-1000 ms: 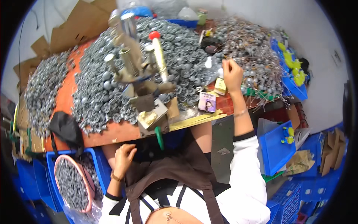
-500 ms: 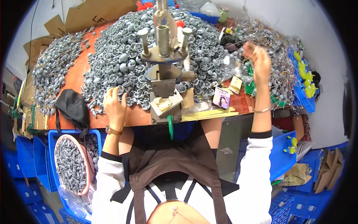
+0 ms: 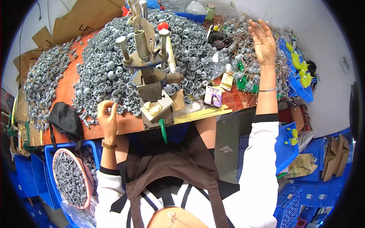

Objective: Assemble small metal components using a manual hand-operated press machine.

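At the table's front edge, left of the hand press (image 3: 146, 72), my left hand (image 3: 107, 121) is closed. Its fingertips come together over a small grey bit that I cannot make out, close to the big pile of grey plastic cup-shaped parts (image 3: 104, 81). My right hand (image 3: 263, 45) is stretched out at the far right, palm showing and fingers apart, holding nothing. Below and around it spreads a tangle of grey balls on thin wires (image 3: 243, 70). A pale block (image 3: 154, 109) sits in the base of the press.
Another heap of wired grey balls (image 3: 45, 79) lies far left. A black cloth bag (image 3: 66, 121) is at the table edge, above a pink basket (image 3: 88, 186) of grey parts. Two small cards (image 3: 213, 97) lie right of the press. A blue bin (image 3: 302, 89) holds yellow-green pieces.
My right hand has reached farther away over the wired balls, its fingers spreading. My left hand has drawn back slightly from the grey pile. The whole view has shifted a little.
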A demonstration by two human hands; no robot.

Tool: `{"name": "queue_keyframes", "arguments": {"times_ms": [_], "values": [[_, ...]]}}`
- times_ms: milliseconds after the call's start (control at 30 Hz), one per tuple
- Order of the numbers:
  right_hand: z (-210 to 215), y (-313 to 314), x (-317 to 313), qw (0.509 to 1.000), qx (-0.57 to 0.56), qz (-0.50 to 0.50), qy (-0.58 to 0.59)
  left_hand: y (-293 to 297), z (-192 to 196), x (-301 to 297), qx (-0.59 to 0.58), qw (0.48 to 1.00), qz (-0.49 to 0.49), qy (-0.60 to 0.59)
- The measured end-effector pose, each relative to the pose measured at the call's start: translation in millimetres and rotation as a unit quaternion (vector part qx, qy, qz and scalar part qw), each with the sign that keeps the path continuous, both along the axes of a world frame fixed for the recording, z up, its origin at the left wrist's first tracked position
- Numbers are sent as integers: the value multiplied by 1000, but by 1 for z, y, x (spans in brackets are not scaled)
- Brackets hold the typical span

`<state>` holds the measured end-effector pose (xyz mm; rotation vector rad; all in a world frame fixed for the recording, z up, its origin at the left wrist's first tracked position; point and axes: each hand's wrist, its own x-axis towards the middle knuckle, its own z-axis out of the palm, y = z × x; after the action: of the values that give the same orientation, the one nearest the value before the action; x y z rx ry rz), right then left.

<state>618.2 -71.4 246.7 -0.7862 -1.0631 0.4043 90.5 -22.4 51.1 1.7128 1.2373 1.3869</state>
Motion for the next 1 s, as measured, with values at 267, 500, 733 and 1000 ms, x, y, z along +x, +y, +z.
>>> {"name": "queue_keyframes", "arguments": {"times_ms": [267,500,733,1000], "values": [[4,-49,-59,985,40,168,-23,-41,5,15,-306,786,-218,-491],[-35,-102,-135,984,20,164,-60,-42,0,42,-351,774,-188,-491],[-90,-122,-199,977,-40,209,20,-45,-2,87,96,991,-94,27],[-108,-128,-222,952,-94,273,105,-35,-2,102,110,956,-165,217]]}}
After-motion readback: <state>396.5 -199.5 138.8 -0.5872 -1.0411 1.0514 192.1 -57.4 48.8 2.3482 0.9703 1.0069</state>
